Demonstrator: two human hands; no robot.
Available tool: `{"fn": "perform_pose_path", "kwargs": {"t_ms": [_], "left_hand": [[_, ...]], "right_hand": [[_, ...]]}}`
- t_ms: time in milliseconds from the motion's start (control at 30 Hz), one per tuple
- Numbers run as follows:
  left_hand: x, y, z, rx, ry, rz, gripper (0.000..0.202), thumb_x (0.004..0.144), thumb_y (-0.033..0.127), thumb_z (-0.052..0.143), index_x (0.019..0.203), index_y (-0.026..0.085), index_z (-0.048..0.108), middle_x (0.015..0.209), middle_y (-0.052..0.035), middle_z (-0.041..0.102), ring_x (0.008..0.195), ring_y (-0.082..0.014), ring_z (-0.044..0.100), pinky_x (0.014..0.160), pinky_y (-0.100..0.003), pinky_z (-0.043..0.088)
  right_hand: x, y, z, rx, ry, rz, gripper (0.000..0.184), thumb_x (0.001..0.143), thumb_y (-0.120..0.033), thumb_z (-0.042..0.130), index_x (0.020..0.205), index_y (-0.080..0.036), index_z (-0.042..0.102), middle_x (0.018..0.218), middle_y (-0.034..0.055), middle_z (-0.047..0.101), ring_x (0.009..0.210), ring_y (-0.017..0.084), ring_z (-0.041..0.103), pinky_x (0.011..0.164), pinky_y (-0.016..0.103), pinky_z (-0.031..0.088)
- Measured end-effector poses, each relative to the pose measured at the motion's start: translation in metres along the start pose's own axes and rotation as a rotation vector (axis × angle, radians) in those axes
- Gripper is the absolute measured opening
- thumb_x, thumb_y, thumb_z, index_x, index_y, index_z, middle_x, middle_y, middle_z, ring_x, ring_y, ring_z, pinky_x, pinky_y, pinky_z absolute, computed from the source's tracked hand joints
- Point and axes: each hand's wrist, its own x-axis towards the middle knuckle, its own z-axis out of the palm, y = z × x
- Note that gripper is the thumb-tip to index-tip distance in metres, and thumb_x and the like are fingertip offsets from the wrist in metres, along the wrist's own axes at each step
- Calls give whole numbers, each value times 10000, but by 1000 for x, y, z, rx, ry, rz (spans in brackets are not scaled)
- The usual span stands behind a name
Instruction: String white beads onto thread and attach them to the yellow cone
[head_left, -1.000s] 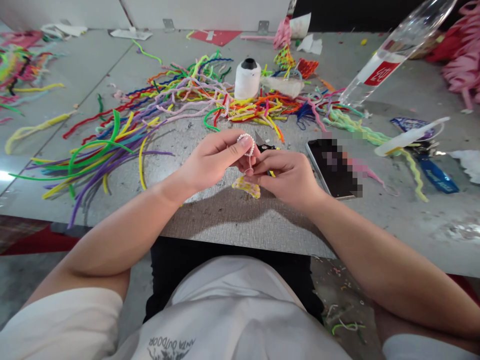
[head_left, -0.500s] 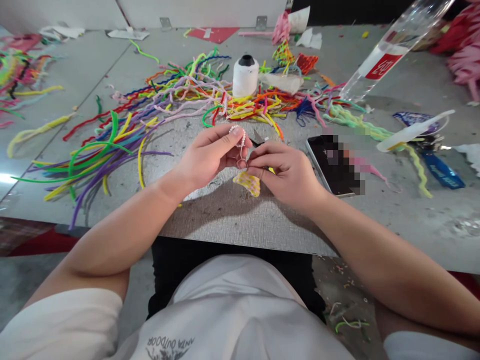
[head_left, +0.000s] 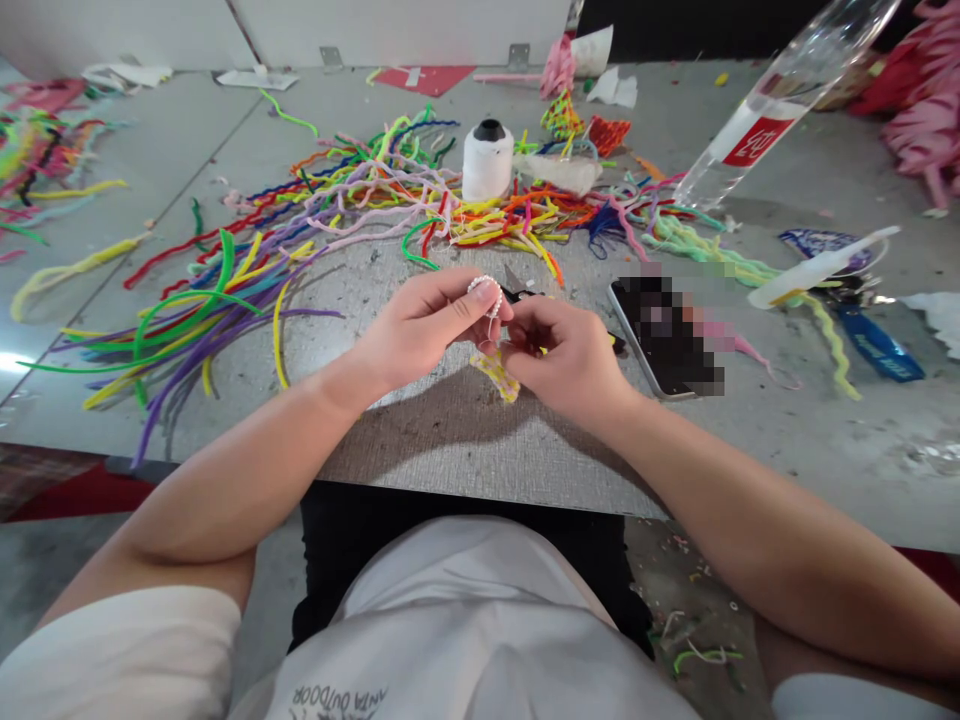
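Note:
My left hand pinches a small loop of white beads between thumb and forefinger, just above the grey table. My right hand is closed right next to it, fingers pinched on the thin thread that hangs from the bead loop. A small yellow woven piece lies on the table under both hands. The tip of a pair of scissors shows just behind my fingers.
A big heap of coloured pipe cleaners spreads across the table's left and middle. A white thread spool stands behind it. A phone lies to the right, with a clear bottle, a white tube and a blue tag beyond.
Both hands stay together on the bead loop; the right hand has shifted slightly lower and closer to the yellow piece. The view has tilted a little.

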Motion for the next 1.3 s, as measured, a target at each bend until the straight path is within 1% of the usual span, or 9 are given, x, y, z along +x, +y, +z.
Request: {"fn": "perform_pose_path", "kwargs": {"t_ms": [100, 167, 333, 433, 633, 767, 867, 1067, 1300], "left_hand": [[-1, 0, 0, 80, -11, 18, 457, 959, 627, 776, 844, 185, 787, 763, -34, 706, 711, -130, 667, 662, -265, 574], [-1, -1, -1, 117, -14, 31, 464, 969, 631, 762, 844, 185, 789, 771, -37, 711, 717, -128, 661, 669, -263, 570], [0, -2, -3, 85, -16, 32, 453, 973, 622, 763, 853, 187, 803, 767, -32, 699, 720, -119, 657, 667, -246, 565], [1, -2, -4, 58, 5, 21, 444, 949, 623, 790, 857, 188, 804, 765, -30, 697, 702, -124, 660, 660, -256, 572], [3, -3, -8, 40, 2, 27, 427, 956, 600, 791, 852, 186, 802, 815, -29, 696, 694, -119, 668, 673, -260, 593], [4, -4, -10, 38, 19, 8, 422, 948, 598, 803, 863, 185, 803, 807, -34, 699, 705, -125, 670, 669, -258, 593], [6, -6, -11, 39, 24, -5, 432, 938, 606, 813, 852, 183, 799, 786, -31, 689, 704, -128, 664, 685, -266, 602], [7, -8, -13, 60, 41, -24, 464, 905, 635, 837, 858, 174, 800, 789, -25, 699, 698, -115, 676, 680, -248, 586], [8, -12, -14, 100, 67, 0, 429, 950, 609, 804, 871, 187, 802, 806, -34, 709, 726, -127, 661, 694, -265, 545]], "right_hand": [[-1, -1, 2, -114, -3, -55, 127, 747, -104, 630, 750, -218, 686, 661, -33, 607, 620, 129, 490, 608, 313, 382], [-2, -2, 3, -108, -25, -63, 133, 789, -112, 624, 764, -213, 707, 662, -27, 641, 610, 129, 510, 606, 309, 393], [-3, 1, 2, 31, -23, 49, 91, 860, -212, 669, 862, -201, 760, 746, 9, 749, 609, 143, 605, 601, 313, 466], [-2, 3, 1, 164, -5, 121, 62, 840, -258, 750, 822, -203, 727, 710, 10, 743, 596, 146, 635, 573, 307, 491], [3, -6, -5, 374, -41, 252, 411, 706, -430, 1013, 736, -219, 661, 631, 2, 739, 461, 119, 600, 438, 274, 483], [6, -9, -11, 363, -92, 285, 535, 623, -517, 1065, 677, -225, 620, 608, 19, 743, 442, 127, 599, 405, 274, 452], [9, -5, -16, 278, -98, 266, 552, 622, -573, 1050, 677, -220, 630, 602, 14, 729, 464, 128, 588, 426, 280, 418], [13, 5, -22, 15, -47, 73, 514, 717, -625, 987, 690, -215, 678, 646, -14, 643, 580, 121, 475, 536, 312, 360], [21, 17, -24, 199, -106, 47, 474, 825, -667, 895, 816, -228, 715, 781, 0, 674, 745, 163, 577, 661, 323, 453]]}}
